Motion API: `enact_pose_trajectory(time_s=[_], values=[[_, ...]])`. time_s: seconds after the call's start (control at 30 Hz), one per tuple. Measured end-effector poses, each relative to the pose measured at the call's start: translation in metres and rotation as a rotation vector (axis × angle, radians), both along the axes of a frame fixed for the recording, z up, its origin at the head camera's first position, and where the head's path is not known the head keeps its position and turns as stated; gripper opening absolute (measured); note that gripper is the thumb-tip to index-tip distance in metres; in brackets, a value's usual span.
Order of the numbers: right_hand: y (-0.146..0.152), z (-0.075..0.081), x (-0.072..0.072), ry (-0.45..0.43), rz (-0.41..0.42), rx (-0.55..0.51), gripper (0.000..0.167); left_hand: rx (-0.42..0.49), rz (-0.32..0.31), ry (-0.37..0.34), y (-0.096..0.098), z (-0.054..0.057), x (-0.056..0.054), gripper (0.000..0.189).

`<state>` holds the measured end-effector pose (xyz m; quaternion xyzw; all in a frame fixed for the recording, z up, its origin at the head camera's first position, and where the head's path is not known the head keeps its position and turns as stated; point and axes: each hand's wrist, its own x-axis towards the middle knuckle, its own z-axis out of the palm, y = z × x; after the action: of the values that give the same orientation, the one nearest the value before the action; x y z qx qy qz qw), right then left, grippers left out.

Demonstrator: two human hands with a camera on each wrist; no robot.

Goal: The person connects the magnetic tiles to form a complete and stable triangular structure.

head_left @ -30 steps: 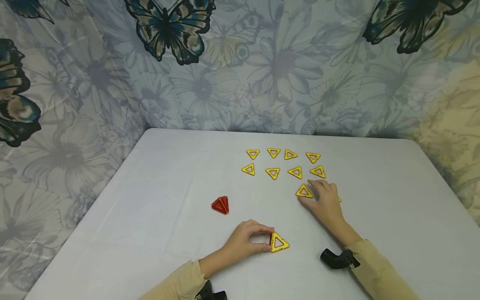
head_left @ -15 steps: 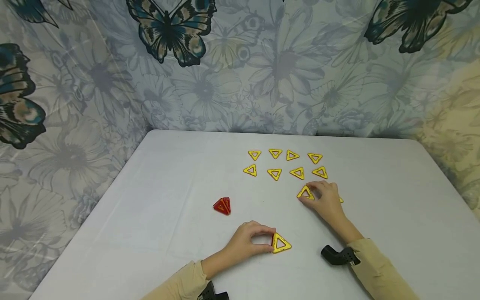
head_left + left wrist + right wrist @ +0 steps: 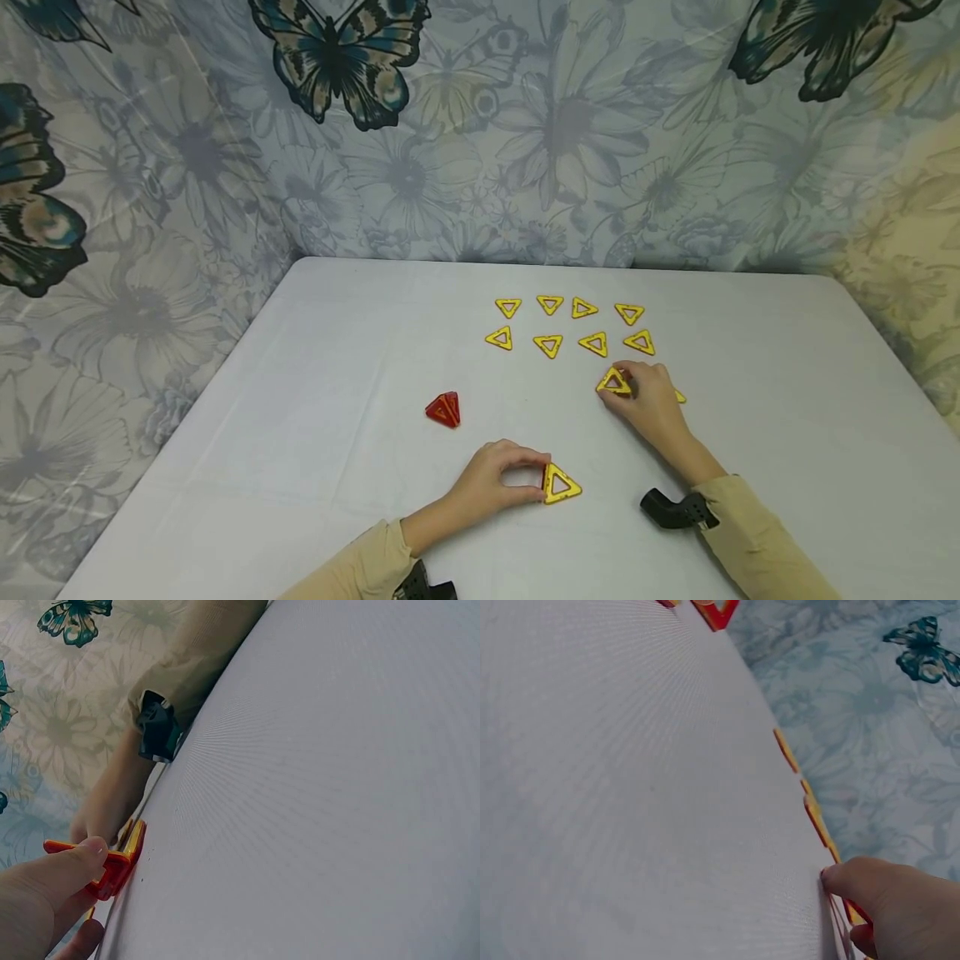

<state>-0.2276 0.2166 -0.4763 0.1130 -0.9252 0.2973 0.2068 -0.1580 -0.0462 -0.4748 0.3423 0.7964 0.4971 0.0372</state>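
Fingers of the left hand [image 3: 487, 482] pinch a red-and-yellow piece [image 3: 549, 487], one corner aimed rightward; the right hand [image 3: 651, 402] pinches a yellow triangle [image 3: 615, 390], apex facing the far side of the counter [image 3: 300, 392].

Eleven yellow triangles [image 3: 548, 337] and one red block [image 3: 444, 410]

Eight triangles are beyond the fingers of the right hand [image 3: 648, 396], four in a far row and four in a near row. The ninth is between these fingers and the thumb. The tenth, partly hidden, is just beside the same hand, on the side away from its fingertips. The eleventh is at the fingertips of the left hand [image 3: 487, 482], together with a red part [image 3: 112, 876]; how many red pieces form it, I cannot tell. The single block is beyond the left fingers. Behind the fingers are two black wrist devices [image 3: 671, 510].
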Motion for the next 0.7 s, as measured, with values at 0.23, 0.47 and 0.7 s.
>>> enact_pose_trajectory(time_s=[0.23,0.47,0.7], values=[[-0.001,0.002,0.003,-0.009,0.018,0.001,0.041,-0.002,0.002,-0.004,0.001,0.000,0.000,0.039],[-0.006,0.004,0.015,-0.001,0.080,0.026,0.041,-0.002,0.000,-0.008,0.002,0.000,0.000,0.040],[-0.012,0.003,0.033,0.018,0.147,0.054,0.045,-0.012,0.003,0.003,0.001,-0.001,-0.001,0.039]])
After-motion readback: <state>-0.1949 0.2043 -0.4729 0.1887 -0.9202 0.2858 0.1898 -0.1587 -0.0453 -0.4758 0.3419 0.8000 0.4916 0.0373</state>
